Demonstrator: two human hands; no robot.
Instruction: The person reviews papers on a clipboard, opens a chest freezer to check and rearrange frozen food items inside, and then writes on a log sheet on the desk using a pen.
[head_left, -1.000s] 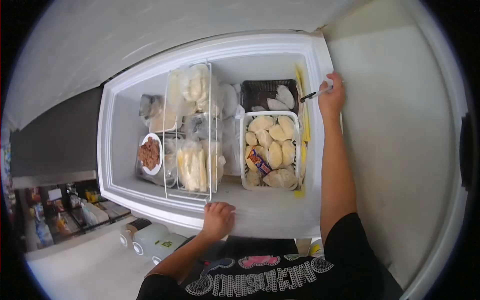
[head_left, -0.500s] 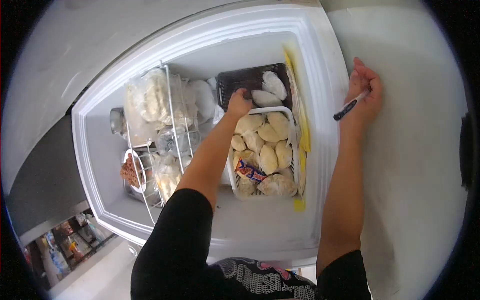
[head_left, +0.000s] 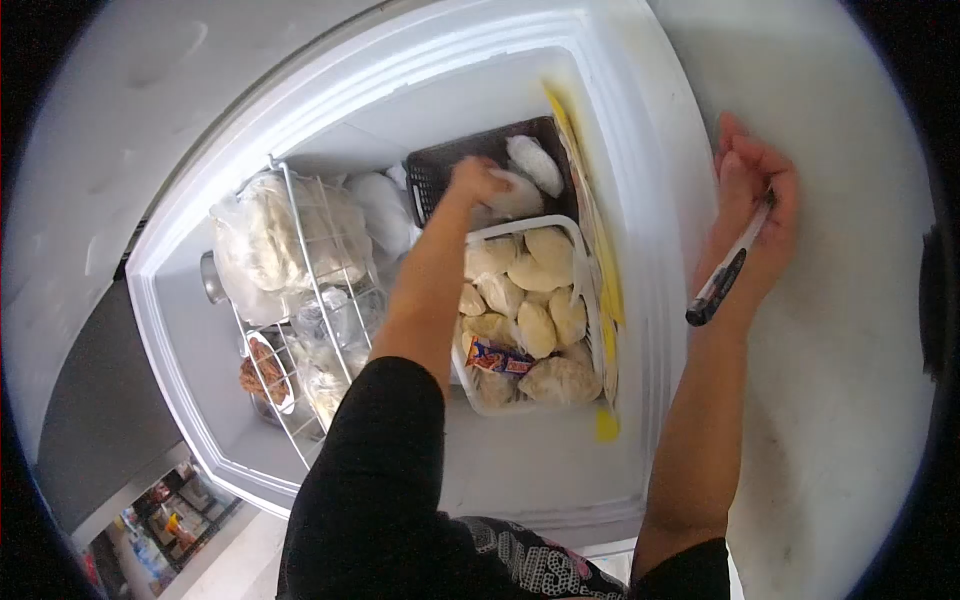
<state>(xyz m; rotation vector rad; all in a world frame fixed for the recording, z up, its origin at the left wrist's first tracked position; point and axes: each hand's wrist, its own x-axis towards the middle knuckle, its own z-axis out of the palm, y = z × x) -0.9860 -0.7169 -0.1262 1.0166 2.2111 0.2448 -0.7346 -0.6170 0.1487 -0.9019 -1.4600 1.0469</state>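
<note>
"Our step?"
"Reaching, we judge: left hand [head_left: 476,182] at a white bag [head_left: 519,196] in the dark basket [head_left: 428,178], grip too blurred to tell; right hand [head_left: 752,212] clasping a pen [head_left: 735,262]."
"What's called for next?"
"Likely a sure hold."

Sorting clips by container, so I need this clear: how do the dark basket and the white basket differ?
Contents: the dark basket holds a few white bundles; the white basket is packed with pale yellowish pieces and a bright packet.
Hands: the left hand reaches into the dark basket; neither hand is in the white basket.
Shared: both sit side by side in the freezer.
</note>
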